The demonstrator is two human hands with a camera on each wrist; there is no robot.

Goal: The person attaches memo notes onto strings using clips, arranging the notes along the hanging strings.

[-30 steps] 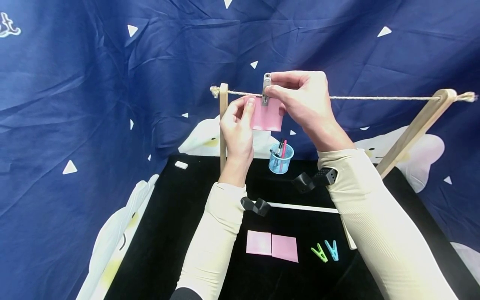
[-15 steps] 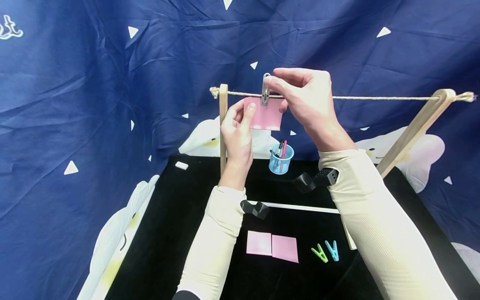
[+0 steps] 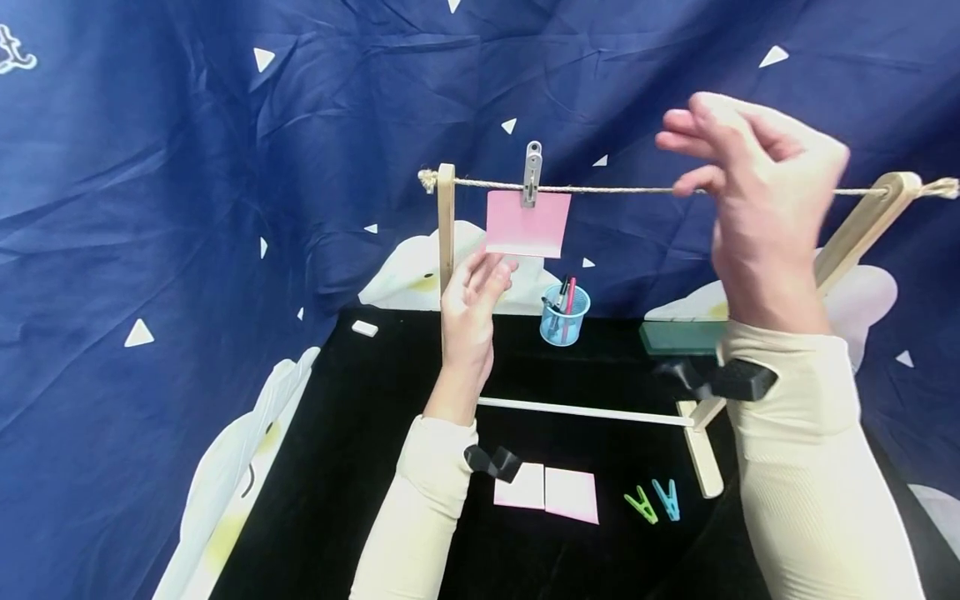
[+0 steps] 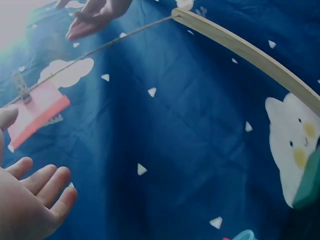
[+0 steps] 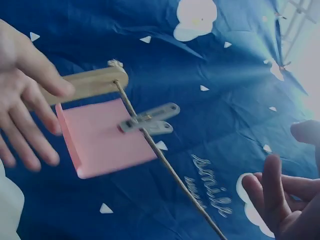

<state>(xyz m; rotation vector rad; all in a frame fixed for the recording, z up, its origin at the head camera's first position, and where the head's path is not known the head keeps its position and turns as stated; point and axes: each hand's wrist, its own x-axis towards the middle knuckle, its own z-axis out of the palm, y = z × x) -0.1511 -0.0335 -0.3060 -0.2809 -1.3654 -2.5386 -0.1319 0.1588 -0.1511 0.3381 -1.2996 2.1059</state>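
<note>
A pink paper square (image 3: pixel 527 227) hangs from the rope (image 3: pixel 615 190), held there by a grey clothespin (image 3: pixel 532 171) near the left post. Just below the paper's lower edge is my left hand (image 3: pixel 474 304), its fingers loosely bent and holding nothing. In the left wrist view those fingers (image 4: pixel 52 185) are spread apart from the paper. My right hand (image 3: pixel 765 183) is raised by the rope's right part, well away from the clothespin, with nothing in it. The right wrist view shows the clothespin's jaws across rope and paper.
Two pink paper squares (image 3: pixel 571 495) lie on the black table, with a green clothespin (image 3: pixel 641 505) and a blue clothespin (image 3: pixel 666 500) to their right. Behind stand a blue pen cup (image 3: pixel 565 317), a white eraser (image 3: pixel 364 328) and a green box (image 3: pixel 678 337). Wooden posts (image 3: pixel 446 221) carry the rope.
My right hand has let go of the clothespin and moved right. My left hand has released the paper and dropped below it. The paper stays hanging on the rope.
</note>
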